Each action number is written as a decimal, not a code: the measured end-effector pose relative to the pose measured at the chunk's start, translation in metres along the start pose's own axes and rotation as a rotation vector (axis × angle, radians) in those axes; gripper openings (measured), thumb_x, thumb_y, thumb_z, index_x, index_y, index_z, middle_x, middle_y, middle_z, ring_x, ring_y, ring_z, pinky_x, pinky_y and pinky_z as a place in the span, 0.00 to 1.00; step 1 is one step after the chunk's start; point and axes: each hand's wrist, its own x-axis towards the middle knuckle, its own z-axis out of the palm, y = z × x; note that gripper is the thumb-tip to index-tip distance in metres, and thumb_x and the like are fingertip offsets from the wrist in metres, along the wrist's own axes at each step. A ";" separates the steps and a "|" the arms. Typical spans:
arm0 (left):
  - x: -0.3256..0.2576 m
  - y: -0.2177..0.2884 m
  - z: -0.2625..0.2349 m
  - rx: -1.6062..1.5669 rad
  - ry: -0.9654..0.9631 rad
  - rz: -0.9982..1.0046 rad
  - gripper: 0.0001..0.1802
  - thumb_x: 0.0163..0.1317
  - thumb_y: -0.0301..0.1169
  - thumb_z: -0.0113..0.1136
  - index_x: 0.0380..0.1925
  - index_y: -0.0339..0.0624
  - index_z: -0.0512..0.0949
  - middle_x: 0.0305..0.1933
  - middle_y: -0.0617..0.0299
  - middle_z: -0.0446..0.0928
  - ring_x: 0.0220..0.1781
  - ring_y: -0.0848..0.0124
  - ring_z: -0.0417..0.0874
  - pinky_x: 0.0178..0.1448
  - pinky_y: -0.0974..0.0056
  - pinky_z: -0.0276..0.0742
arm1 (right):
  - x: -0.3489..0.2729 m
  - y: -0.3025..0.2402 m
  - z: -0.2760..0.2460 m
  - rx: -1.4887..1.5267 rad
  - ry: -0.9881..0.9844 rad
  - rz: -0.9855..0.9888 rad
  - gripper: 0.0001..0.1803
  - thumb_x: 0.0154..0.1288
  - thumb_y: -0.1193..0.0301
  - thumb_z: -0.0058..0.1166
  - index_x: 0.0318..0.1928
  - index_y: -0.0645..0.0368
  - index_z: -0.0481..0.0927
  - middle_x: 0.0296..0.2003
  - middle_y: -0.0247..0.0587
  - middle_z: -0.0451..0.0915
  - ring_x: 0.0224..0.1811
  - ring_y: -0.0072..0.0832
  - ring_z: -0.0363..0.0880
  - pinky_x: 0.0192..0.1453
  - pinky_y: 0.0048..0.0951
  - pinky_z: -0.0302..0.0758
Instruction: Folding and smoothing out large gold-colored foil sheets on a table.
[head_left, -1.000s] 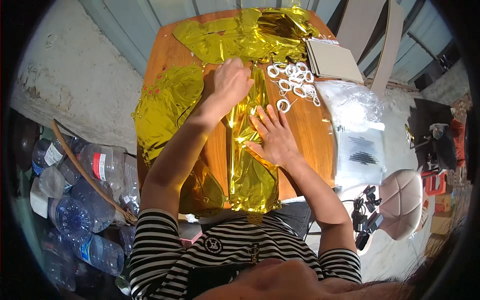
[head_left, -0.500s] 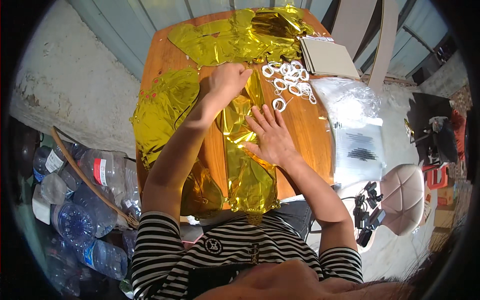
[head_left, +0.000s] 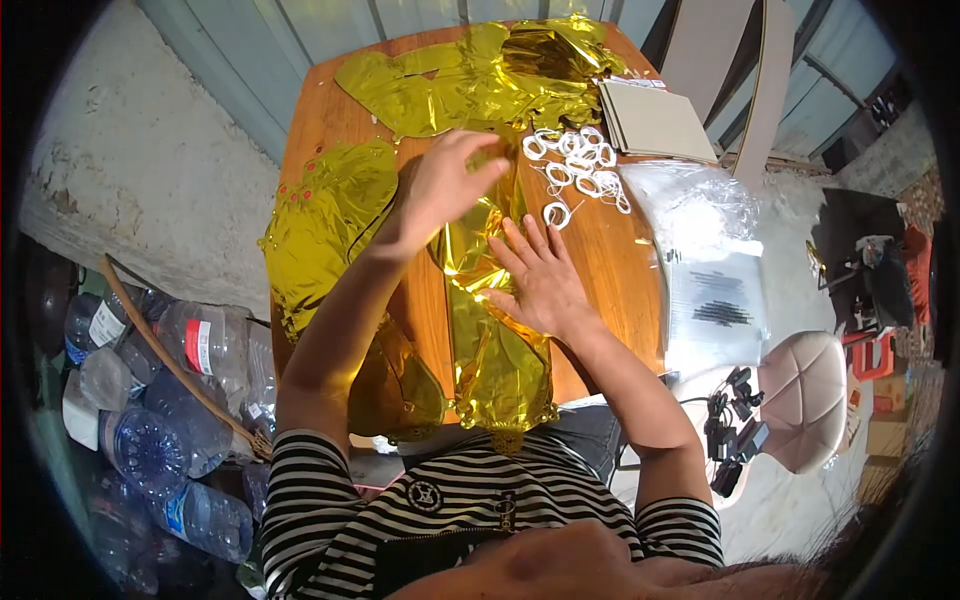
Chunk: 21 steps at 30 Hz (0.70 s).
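A long piece of shiny gold foil (head_left: 500,365), which looks like a flat, uninflated foil balloon, runs up the middle of the wooden table from its near edge. My right hand (head_left: 545,280) lies flat across its right side, fingers spread. Over the foil's far end hovers my left hand (head_left: 450,190), its thumb and fingers apart and nothing seen between them. That hand and its shadow partly hide the far end. More gold foil pieces lie to the left (head_left: 330,220) and along the far edge (head_left: 440,90) of the table.
White ribbon coils (head_left: 580,160) lie beyond my right hand. Grey-brown boards (head_left: 660,120) are stacked at the far right corner, with clear plastic bags (head_left: 712,290) along the right edge. Large plastic bottles (head_left: 170,440) crowd the floor at left; a chair (head_left: 805,400) stands at right.
My left hand has opened from a closed grip at the foil's far end and lifted slightly. My right hand stays flat on the foil, almost unmoved.
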 end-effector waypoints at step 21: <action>-0.035 -0.010 -0.005 0.753 0.096 0.468 0.19 0.64 0.38 0.64 0.53 0.45 0.80 0.63 0.48 0.76 0.65 0.54 0.76 0.70 0.46 0.68 | 0.000 -0.006 0.002 0.000 -0.005 -0.010 0.45 0.71 0.35 0.41 0.77 0.51 0.62 0.80 0.47 0.52 0.83 0.48 0.43 0.84 0.53 0.38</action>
